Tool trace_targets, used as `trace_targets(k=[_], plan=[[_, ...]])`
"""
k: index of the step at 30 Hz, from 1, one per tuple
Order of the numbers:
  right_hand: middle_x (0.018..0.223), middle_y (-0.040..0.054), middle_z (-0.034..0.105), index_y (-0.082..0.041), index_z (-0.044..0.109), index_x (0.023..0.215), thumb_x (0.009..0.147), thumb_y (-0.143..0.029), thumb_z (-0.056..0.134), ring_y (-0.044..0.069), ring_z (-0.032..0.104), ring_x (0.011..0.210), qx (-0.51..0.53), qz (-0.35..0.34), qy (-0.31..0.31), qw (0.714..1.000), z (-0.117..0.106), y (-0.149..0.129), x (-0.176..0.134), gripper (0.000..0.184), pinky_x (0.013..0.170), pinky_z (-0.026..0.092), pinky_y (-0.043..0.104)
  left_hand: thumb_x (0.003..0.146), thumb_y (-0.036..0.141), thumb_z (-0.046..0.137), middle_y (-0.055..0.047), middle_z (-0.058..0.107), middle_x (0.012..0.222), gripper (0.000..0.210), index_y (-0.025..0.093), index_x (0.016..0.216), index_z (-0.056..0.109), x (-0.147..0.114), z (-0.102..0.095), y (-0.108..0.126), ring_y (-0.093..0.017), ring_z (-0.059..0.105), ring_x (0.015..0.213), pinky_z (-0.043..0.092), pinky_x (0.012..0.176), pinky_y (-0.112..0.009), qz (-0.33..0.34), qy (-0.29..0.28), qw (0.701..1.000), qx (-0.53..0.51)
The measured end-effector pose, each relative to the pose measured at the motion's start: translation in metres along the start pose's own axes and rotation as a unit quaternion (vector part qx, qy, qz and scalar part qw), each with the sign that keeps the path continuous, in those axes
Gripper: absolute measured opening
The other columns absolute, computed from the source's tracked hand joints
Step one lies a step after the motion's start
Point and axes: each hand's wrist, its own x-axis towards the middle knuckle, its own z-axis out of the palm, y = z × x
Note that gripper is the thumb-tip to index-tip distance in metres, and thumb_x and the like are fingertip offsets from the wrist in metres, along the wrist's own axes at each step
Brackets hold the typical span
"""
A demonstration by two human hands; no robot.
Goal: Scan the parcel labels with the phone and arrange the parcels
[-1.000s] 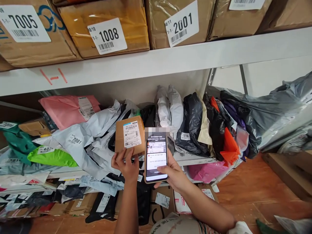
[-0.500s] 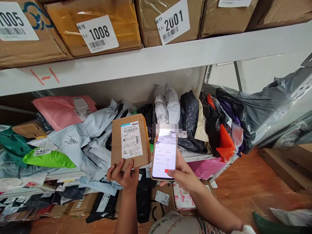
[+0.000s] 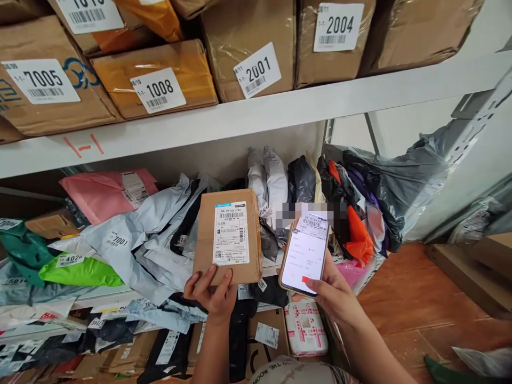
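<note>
My left hand [image 3: 212, 290] grips the lower edge of a flat brown cardboard box [image 3: 206, 234], its fingers over the front face. On that face is a white shipping label [image 3: 232, 234] with a barcode and printed text. To the right, my right hand [image 3: 328, 285] holds a smartphone [image 3: 302, 261], the thumb resting near a red button on its lit screen. The top of the screen shows a label like the one on the box. Box and phone are apart, both held up in front of the shelf.
Above runs a white shelf beam [image 3: 256, 114] under numbered cartons [image 3: 248, 32]. Behind my hands lie bagged parcels: a pink bag [image 3: 96, 194], a pale grey bag [image 3: 132, 256], a lime green bag [image 3: 88, 269] and several black ones. More parcels fill the level below. At right is wooden flooring [image 3: 400, 304].
The phone has moved right, away from the box, and leans more to the right. The box has shifted slightly right. The view has tilted up, showing more of the upper cartons.
</note>
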Motion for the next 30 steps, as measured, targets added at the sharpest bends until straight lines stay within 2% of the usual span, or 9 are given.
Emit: trace_targets(k=[9, 14, 18, 24, 30], plan=[[0.131, 0.008, 0.066, -0.043, 0.02, 0.155, 0.077, -0.014, 0.077, 0.028, 0.072, 0.092, 0.005, -0.025, 0.068, 0.997, -0.025, -0.026, -0.031, 0.102, 0.06, 0.064, 0.038, 0.065, 0.004, 0.082, -0.009, 0.056, 0.109, 0.043, 0.027, 0.091, 0.057, 0.006, 0.016, 0.04, -0.03, 0.045, 0.118, 0.042, 0.091, -0.049, 0.018, 0.005, 0.999, -0.041], [0.134, 0.009, 0.064, -0.042, 0.022, 0.155, 0.076, -0.015, 0.078, 0.027, 0.073, 0.09, 0.008, -0.036, 0.08, 0.996, -0.038, -0.039, -0.045, 0.101, 0.06, 0.064, 0.038, 0.067, 0.002, 0.081, -0.008, 0.054, 0.106, 0.042, 0.027, 0.091, 0.056, 0.011, 0.019, 0.063, -0.031, 0.043, 0.12, 0.044, 0.085, -0.047, 0.03, -0.005, 0.998, -0.049], [0.134, 0.0101, 0.064, -0.04, 0.02, 0.155, 0.076, -0.016, 0.078, 0.032, 0.073, 0.097, 0.017, -0.038, 0.081, 0.996, -0.048, -0.047, -0.056, 0.101, 0.061, 0.064, 0.039, 0.066, -0.001, 0.08, -0.008, 0.053, 0.105, 0.043, 0.026, 0.088, 0.056, 0.021, 0.02, 0.083, -0.031, 0.042, 0.119, 0.043, 0.086, -0.046, 0.038, 0.004, 0.997, -0.063], [0.137, 0.0096, 0.063, -0.042, 0.016, 0.156, 0.075, -0.016, 0.079, 0.034, 0.071, 0.103, 0.015, -0.043, 0.09, 0.995, -0.063, -0.06, -0.072, 0.106, 0.059, 0.063, 0.039, 0.065, 0.008, 0.082, -0.007, 0.054, 0.107, 0.047, 0.031, 0.096, 0.055, 0.02, 0.02, 0.104, -0.032, 0.045, 0.115, 0.045, 0.082, -0.05, 0.042, -0.002, 0.998, -0.038], [0.131, 0.0093, 0.066, -0.043, 0.013, 0.157, 0.077, -0.017, 0.079, 0.028, 0.072, 0.09, 0.009, -0.053, 0.091, 0.994, -0.08, -0.071, -0.088, 0.107, 0.058, 0.062, 0.038, 0.072, 0.002, 0.074, -0.007, 0.053, 0.105, 0.039, 0.028, 0.093, 0.054, 0.029, 0.018, 0.131, -0.032, 0.043, 0.12, 0.046, 0.088, -0.051, 0.045, 0.0, 0.997, -0.062]])
